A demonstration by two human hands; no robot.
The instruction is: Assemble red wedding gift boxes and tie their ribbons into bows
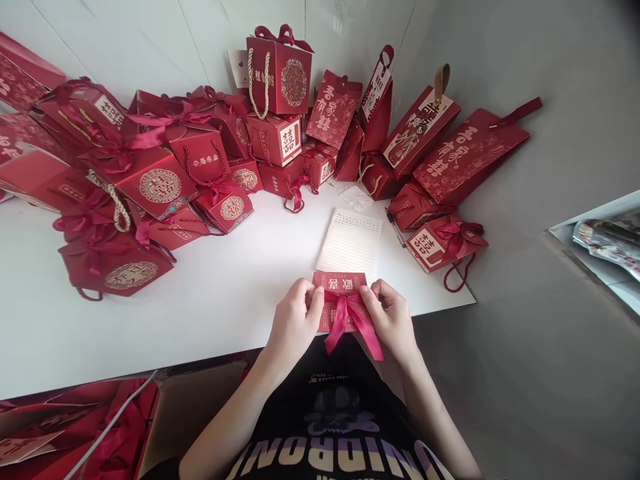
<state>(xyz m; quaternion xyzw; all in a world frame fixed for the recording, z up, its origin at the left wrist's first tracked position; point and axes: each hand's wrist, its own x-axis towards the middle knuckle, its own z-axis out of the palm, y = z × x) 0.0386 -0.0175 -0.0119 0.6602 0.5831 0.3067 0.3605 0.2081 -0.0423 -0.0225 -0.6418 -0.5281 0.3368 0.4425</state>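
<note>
Holding 1 ribboned red box point(343, 282): 2 hands point(300, 308) point(393, 317).

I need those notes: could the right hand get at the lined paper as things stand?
Probably yes: the lined paper lies just beyond the right hand, mostly uncovered, though that hand holds a red box.

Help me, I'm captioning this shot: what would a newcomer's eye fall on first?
Probably the crowd of red gift boxes along the back of the white table, one cord-handled box stacked on another near the middle. Next, likely the pink bow on the red package held between the left hand and right hand at the table's near edge.
</note>
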